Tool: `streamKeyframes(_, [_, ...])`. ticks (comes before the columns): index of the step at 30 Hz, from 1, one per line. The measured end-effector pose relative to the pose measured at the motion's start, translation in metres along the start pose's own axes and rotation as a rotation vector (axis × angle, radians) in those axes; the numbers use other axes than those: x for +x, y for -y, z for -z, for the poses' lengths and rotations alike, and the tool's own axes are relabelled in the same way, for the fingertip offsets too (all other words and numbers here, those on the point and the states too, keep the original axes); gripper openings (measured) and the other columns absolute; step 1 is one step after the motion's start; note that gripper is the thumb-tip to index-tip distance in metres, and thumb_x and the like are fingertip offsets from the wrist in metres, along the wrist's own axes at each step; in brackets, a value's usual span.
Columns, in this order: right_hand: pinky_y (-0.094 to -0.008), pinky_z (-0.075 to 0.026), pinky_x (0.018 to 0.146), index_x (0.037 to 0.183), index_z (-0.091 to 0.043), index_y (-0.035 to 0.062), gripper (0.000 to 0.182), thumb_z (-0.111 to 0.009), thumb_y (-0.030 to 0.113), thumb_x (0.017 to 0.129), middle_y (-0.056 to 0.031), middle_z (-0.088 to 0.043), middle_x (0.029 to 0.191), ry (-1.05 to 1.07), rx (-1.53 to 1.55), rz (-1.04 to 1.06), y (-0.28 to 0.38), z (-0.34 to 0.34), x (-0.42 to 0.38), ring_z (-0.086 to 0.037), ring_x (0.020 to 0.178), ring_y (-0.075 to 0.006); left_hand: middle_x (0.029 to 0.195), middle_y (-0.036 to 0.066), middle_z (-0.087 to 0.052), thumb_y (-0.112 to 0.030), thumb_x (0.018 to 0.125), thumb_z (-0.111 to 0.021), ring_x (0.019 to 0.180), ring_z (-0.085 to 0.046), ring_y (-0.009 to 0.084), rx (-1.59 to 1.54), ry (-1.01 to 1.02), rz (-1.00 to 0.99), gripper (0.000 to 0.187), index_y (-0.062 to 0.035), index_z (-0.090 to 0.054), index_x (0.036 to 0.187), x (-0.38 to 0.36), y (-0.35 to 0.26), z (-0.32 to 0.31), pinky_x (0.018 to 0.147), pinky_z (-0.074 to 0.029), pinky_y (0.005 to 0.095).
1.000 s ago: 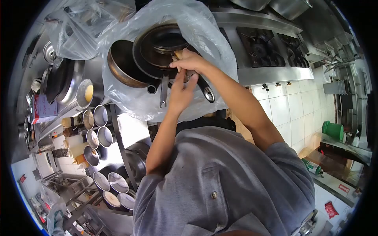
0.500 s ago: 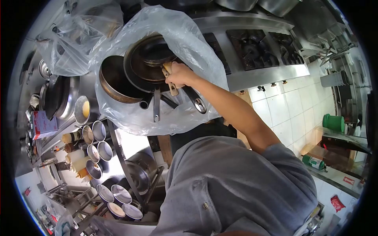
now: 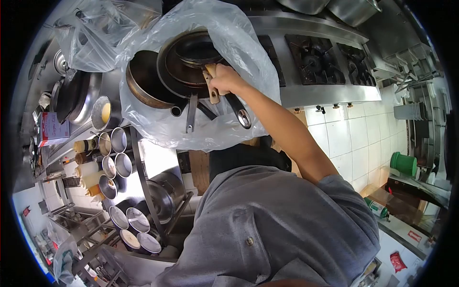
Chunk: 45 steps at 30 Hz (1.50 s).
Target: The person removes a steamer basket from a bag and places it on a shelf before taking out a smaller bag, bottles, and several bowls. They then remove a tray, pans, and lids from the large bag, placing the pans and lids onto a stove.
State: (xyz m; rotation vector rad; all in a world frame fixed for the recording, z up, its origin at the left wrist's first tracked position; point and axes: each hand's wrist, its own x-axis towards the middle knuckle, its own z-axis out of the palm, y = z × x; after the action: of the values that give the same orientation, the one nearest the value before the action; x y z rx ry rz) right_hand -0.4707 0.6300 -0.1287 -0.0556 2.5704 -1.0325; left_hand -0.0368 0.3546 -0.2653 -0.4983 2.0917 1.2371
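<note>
My right hand (image 3: 225, 80) is closed around a tan handle (image 3: 213, 94) over a stack of dark frying pans (image 3: 173, 76). The stack lies in a large clear plastic bag (image 3: 181, 136), opened wide around it. A deep dark pan (image 3: 138, 91) sits beside the stack on its left. Metal handles, one of them (image 3: 191, 114) pointing towards me, stick out below the pans. My left hand does not show.
Gas burners (image 3: 313, 60) stand at the upper right, with large pots (image 3: 351, 10) behind. On the left are a metal pot with a yellow item (image 3: 105, 113), a red and white box (image 3: 51, 128), squeeze bottles (image 3: 88, 170) and several metal containers (image 3: 123, 165). A green bucket (image 3: 404, 164) is far right.
The view has shifted, so the pans and bag appear slightly higher and further right. My right hand keeps its hold on the handle over the stack.
</note>
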Motion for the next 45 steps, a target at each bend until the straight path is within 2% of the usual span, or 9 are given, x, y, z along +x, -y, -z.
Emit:
streamKeyframes(8, [-0.0385,-0.049,0.079,0.094,-0.06,-0.0093,0.051,-0.077,0.03,0.066,-0.0279,-0.063,0.094,-0.014,-0.041,0.0,0.021,0.007,-0.016,-0.064,0.091,-0.0346,0.104,0.014,-0.064,-0.022,0.084,-0.059,0.099,-0.06,0.0264,0.039,0.03,0.06,0.038,-0.002,-0.058,0.117,-0.004,0.03,-0.013,0.086,-0.047,0.0338])
streamKeyframes(12, [-0.0423,-0.051,0.074,0.103,-0.054,-0.0056,0.05,-0.074,0.027,0.071,-0.0219,-0.062,0.093,0.007,0.419,-0.132,0.025,-0.013,-0.018,-0.063,0.087,-0.0336,0.105,0.014,-0.063,-0.022,0.083,-0.06,0.1,-0.059,0.0268,0.129,0.073,0.017,0.04,-0.0019,-0.058,0.118,0.008,0.071,-0.028,0.086,-0.046,0.034])
streamKeyframes(18, [-0.0409,-0.052,0.062,0.104,-0.049,-0.0007,0.04,-0.07,0.016,0.074,-0.014,-0.057,0.081,0.244,1.23,-0.438,0.023,-0.029,-0.003,-0.06,0.073,-0.0284,0.108,0.015,-0.063,-0.022,0.083,-0.061,0.102,-0.059,0.0273,0.337,0.078,-0.437,0.043,-0.0019,-0.057,0.12,0.059,0.15,-0.037,0.087,-0.046,0.0343])
streamKeyframes(21, [-0.0364,-0.049,0.053,0.082,-0.052,0.0018,0.018,-0.066,0.007,0.072,-0.0114,-0.055,0.069,0.242,1.32,-0.404,0.014,-0.045,0.003,-0.056,0.058,-0.0203,0.12,0.016,-0.057,-0.023,0.078,-0.071,0.111,-0.054,0.0261,-0.245,0.218,-0.105,0.057,-0.0011,-0.051,0.127,0.091,0.026,0.031,0.09,-0.045,0.0342])
streamKeyframes(24, [-0.032,-0.044,0.044,0.066,-0.049,0.0023,0.011,-0.058,-0.002,0.07,-0.0076,-0.05,0.06,0.106,1.114,-0.269,0.021,-0.03,-0.004,-0.051,0.049,-0.0178,0.117,0.013,-0.059,-0.017,0.077,-0.074,0.107,-0.057,0.0244,0.092,0.069,-0.117,0.056,-0.0071,-0.05,0.127,0.07,-0.098,0.066,0.093,-0.044,0.038])
streamKeyframes(32, [-0.0291,-0.038,0.044,0.077,-0.049,0.0017,0.013,-0.061,0.004,0.072,-0.0073,-0.05,0.062,0.306,1.037,-0.308,0.017,0.029,-0.099,-0.048,0.048,-0.0148,0.121,0.021,-0.056,-0.034,0.079,-0.071,0.116,-0.053,0.03,0.311,0.358,-0.142,0.065,0.0022,-0.048,0.127,0.073,-0.162,0.084,0.094,-0.043,0.0352])
streamKeyframes(35, [-0.0282,-0.038,0.045,0.089,-0.047,0.0005,0.02,-0.06,0.005,0.074,-0.0057,-0.05,0.064,0.284,0.923,-0.327,0.015,0.032,-0.136,-0.047,0.049,-0.0132,0.118,0.015,-0.059,-0.026,0.082,-0.07,0.108,-0.058,0.0252,0.319,0.448,-0.276,0.053,-0.001,-0.05,0.124,0.088,-0.177,0.08,0.091,-0.047,0.0349])
streamKeyframes(41, [-0.0247,-0.038,0.046,0.108,-0.048,0.0001,0.029,-0.055,0.0,0.081,-0.0013,-0.049,0.071,0.372,0.795,-0.07,-0.005,0.055,-0.209,-0.045,0.05,-0.0082,0.11,0.016,-0.06,-0.026,0.084,-0.069,0.101,-0.059,0.0223,0.344,0.35,-0.487,0.049,0.0016,-0.052,0.121,0.082,-0.215,0.052,0.088,-0.047,0.0321])
streamKeyframes(45, [-0.0247,-0.039,0.049,0.11,-0.049,0.0019,0.038,-0.053,-0.001,0.073,-0.0033,-0.053,0.076,0.333,0.92,-0.057,-0.035,0.099,-0.288,-0.05,0.055,-0.0085,0.107,0.015,-0.06,-0.027,0.084,-0.069,0.1,-0.059,0.0207,0.41,0.373,-0.382,0.05,0.0007,-0.051,0.122,0.068,-0.224,0.006,0.088,-0.046,0.0307])
